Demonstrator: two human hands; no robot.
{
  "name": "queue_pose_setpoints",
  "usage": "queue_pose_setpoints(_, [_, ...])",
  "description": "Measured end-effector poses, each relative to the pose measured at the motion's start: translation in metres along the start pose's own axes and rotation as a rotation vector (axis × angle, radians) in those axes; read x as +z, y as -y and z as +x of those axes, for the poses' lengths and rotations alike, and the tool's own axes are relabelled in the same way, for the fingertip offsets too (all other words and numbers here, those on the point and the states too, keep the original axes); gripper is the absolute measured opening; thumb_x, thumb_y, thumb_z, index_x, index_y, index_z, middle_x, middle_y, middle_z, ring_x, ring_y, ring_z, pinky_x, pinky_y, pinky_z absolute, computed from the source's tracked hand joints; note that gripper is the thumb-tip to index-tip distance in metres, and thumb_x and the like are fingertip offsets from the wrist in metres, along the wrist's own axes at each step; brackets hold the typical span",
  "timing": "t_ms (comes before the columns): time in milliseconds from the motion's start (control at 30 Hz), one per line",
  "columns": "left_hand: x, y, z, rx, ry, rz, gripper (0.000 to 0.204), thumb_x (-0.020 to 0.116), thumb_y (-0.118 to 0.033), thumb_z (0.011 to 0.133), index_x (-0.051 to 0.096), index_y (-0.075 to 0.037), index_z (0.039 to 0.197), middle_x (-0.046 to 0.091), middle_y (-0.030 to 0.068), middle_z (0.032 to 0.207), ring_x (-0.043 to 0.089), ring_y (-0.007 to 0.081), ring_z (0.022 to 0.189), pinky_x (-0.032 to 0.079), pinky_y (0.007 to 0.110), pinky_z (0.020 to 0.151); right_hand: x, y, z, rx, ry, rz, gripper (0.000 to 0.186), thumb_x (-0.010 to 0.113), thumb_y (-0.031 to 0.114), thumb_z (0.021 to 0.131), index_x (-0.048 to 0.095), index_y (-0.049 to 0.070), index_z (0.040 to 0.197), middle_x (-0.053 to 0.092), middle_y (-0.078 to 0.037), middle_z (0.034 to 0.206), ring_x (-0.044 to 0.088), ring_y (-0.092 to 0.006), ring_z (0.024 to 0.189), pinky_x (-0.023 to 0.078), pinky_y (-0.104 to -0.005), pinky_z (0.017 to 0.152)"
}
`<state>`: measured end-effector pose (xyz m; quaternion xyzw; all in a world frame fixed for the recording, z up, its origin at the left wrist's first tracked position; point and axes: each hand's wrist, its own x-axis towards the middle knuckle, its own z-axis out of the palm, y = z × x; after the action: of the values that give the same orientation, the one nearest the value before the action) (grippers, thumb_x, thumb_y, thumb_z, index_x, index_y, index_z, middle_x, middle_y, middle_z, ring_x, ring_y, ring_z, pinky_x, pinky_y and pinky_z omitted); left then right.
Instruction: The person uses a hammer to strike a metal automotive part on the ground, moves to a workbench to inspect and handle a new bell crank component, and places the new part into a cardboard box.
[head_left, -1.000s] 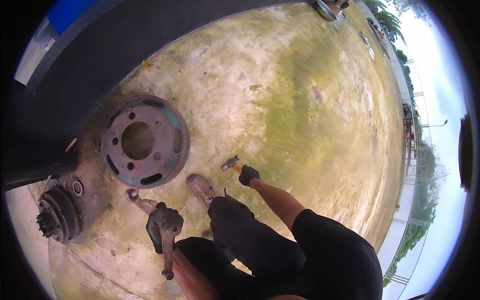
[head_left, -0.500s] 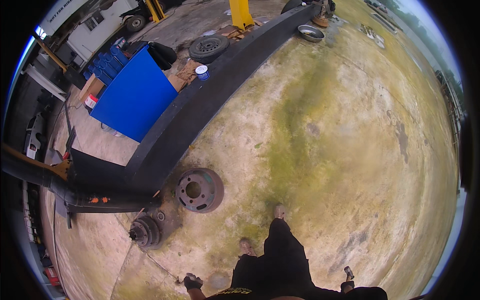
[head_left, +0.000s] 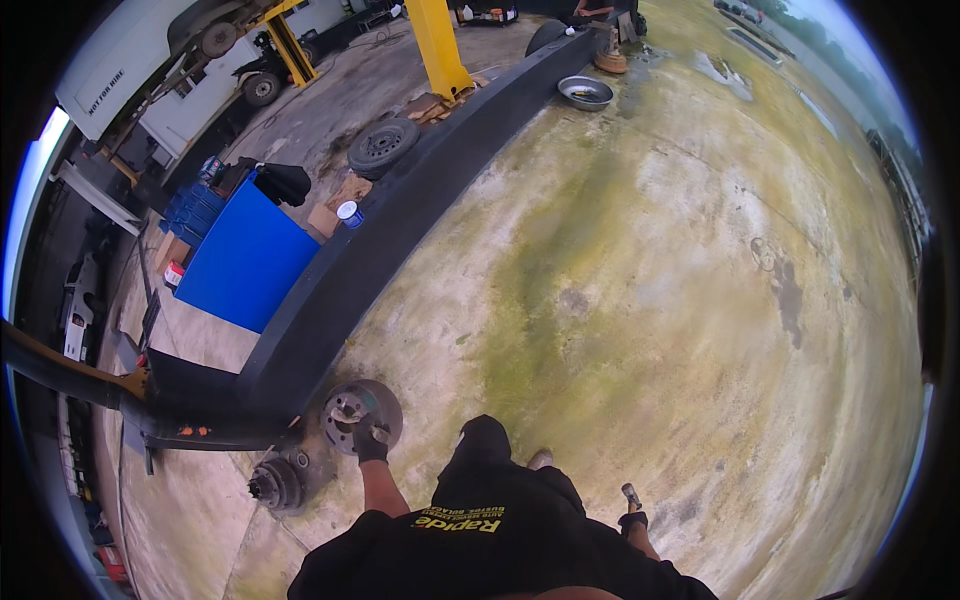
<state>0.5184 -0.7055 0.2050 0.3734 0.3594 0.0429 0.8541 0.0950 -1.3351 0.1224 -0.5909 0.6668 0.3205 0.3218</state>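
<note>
A rusty brake drum [head_left: 390, 400] with a ring of bolt holes lies on the concrete beside the dark beam. Over its face is my left hand [head_left: 371, 440], in a dark glove, fingers closed. A small pale metallic piece pokes out in front of these fingers, too small to name. To the left of the drum sits a dark, greasy wheel hub [head_left: 277, 485], with a small ring [head_left: 302, 459] beside it. Low on the right, well apart from the drum, my gloved right hand [head_left: 632, 519] grips a hammer [head_left: 629, 493], its head pointing up.
A long black beam [head_left: 400, 215] curves from the lower left to the far top. Past it stand a blue panel [head_left: 248, 258], a white tub [head_left: 349, 213], a tyre [head_left: 383, 147] and a yellow post [head_left: 437, 45]. A metal basin [head_left: 585, 93] rests at the beam's far end.
I have stepped forward and lean over the drum. My left hand has moved from low beside my body up to the drum's face. The hammer stays in my right hand.
</note>
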Motion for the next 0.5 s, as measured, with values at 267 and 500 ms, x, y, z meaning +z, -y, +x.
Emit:
queue_pose_setpoints(267, [0.457, 0.075, -0.054, 0.066, 0.743, 0.634, 0.054, 0.066, -0.001, 0.088, 0.053, -0.003, 0.140, 0.065, 0.0121, 0.125, 0.065, 0.0164, 0.099, 0.055, 0.034, 0.083, -0.156, 0.348, -0.069, -0.942, -0.424, 0.071, 0.021, 0.075, 0.020, 0.075, 0.068, 0.002, 0.081, 0.072, -0.020, 0.079, 0.071, -0.0386, 0.075, 0.055, -0.0469, 0.068])
queue_pose_setpoints(500, [0.723, 0.131, -0.094, -0.225, 1.424, 0.561, 0.049, 0.071, -0.005, 0.094, 0.049, -0.005, 0.139, 0.060, 0.0036, 0.106, 0.063, 0.0130, 0.090, 0.055, 0.031, 0.076, -0.285, 0.600, -0.244, -1.248, -0.129, 0.787, 0.009, 0.070, 0.007, 0.090, 0.064, 0.004, 0.096, 0.059, -0.001, 0.080, 0.058, -0.0111, 0.066, 0.050, -0.0295, 0.057])
